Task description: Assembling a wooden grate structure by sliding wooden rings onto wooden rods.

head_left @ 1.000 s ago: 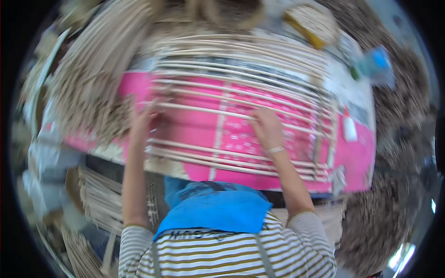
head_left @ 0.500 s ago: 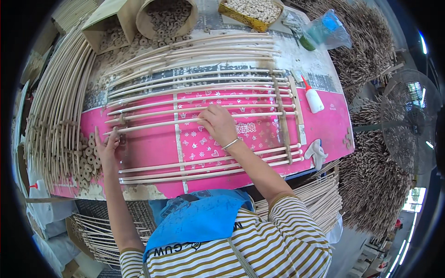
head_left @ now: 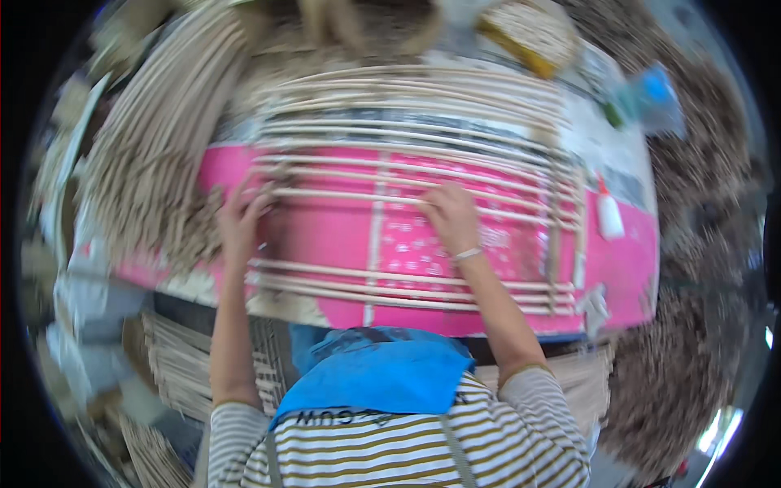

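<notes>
My right hand [head_left: 452, 218] pinches a pale wooden rod [head_left: 342, 195] near its middle, with thumb and fingers closed on it. The rod lies crosswise, in front of several similar rods [head_left: 325, 172] in a row. At its left end is my left hand [head_left: 242, 218], fingers pointing away from me. That hand is smeared by motion, and I cannot tell whether it grips the rod. A notched wooden bar [head_left: 554, 244] runs under the rods' right ends. Nearer to me, a few more rods [head_left: 390, 286] lie side by side.
A pink and grey covered table [head_left: 626, 268] lies beneath. Bundled rods [head_left: 163, 122] fill its left side. On the right are a white glue bottle with a red tip [head_left: 610, 215] and a white cloth-like thing [head_left: 595, 309]. A yellow box [head_left: 529, 37] of small pale pieces stands far back.
The whole view has shifted and blurred, with the table now further right. The held rod has come closer to the row behind it, with my right hand still on it.
</notes>
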The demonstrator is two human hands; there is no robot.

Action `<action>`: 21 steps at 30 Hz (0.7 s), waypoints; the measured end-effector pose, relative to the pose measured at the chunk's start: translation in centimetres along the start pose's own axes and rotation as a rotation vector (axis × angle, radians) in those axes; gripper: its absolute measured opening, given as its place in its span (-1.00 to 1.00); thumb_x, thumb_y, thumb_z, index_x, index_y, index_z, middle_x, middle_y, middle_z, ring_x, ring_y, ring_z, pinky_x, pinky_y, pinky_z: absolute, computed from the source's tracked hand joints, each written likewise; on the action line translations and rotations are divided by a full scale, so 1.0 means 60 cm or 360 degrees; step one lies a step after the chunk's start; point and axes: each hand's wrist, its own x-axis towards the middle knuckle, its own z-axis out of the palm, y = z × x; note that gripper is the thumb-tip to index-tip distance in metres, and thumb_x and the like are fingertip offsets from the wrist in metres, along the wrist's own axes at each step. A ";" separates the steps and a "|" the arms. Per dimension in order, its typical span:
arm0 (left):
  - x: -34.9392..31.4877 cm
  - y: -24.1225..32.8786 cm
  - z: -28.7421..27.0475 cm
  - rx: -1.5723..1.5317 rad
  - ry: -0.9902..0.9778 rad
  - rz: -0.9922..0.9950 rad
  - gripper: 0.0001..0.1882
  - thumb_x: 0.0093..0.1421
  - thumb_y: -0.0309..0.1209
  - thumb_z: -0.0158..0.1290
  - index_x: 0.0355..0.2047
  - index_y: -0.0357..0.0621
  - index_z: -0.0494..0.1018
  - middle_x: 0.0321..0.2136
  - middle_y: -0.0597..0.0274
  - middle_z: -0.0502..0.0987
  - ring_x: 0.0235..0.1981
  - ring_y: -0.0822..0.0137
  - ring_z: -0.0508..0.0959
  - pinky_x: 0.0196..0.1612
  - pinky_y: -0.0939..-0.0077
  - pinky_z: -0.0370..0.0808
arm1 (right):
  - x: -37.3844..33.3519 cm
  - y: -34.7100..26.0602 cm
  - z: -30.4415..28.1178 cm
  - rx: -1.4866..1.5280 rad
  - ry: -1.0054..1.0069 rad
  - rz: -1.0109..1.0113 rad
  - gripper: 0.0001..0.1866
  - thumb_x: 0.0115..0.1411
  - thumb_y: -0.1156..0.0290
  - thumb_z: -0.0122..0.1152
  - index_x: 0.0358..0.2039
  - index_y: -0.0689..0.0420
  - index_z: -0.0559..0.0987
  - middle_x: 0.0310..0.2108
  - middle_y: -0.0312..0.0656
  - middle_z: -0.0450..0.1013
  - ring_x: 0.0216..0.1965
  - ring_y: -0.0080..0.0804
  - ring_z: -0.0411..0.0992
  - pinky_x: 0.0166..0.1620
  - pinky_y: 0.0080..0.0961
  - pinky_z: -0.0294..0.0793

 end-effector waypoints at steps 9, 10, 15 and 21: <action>-0.022 0.051 0.000 0.0959 -0.0057 0.0423 -0.41 0.12 -0.50 0.34 0.20 0.15 0.61 -0.25 0.24 0.52 -0.29 0.27 0.61 -0.15 0.30 0.58 | 0.006 -0.018 -0.018 0.0090 -0.0051 0.0018 -0.86 0.19 0.36 0.44 -0.33 0.13 0.67 -0.36 -0.19 0.48 -0.24 -0.15 0.48 -0.13 -0.22 0.40; -0.018 0.049 0.001 0.1025 -0.0020 0.0546 -0.47 0.14 -0.52 0.32 0.15 0.10 0.63 -0.25 0.24 0.52 -0.28 0.26 0.62 -0.14 0.31 0.58 | 0.007 -0.020 -0.017 0.0078 -0.0052 0.0032 -0.86 0.19 0.36 0.44 -0.32 0.13 0.67 -0.36 -0.19 0.47 -0.24 -0.16 0.47 -0.12 -0.22 0.40; 0.000 0.037 0.002 0.0801 -0.0062 0.0485 -0.53 0.13 -0.51 0.32 0.09 0.05 0.65 -0.26 0.23 0.52 -0.24 0.22 0.61 -0.13 0.31 0.57 | 0.010 -0.021 -0.017 0.0003 -0.0051 0.0021 -0.87 0.23 0.37 0.41 -0.31 0.15 0.67 -0.36 -0.18 0.46 -0.23 -0.15 0.47 -0.11 -0.23 0.41; 0.014 0.043 0.003 0.0999 -0.0105 0.0664 -0.50 0.06 -0.49 0.35 0.06 0.10 0.67 -0.32 0.25 0.49 -0.26 0.19 0.56 -0.11 0.23 0.50 | 0.006 -0.010 -0.013 -0.0122 -0.0095 -0.0005 -0.84 0.30 0.32 0.35 -0.30 0.14 0.67 -0.36 -0.16 0.47 -0.22 -0.13 0.47 -0.09 -0.21 0.42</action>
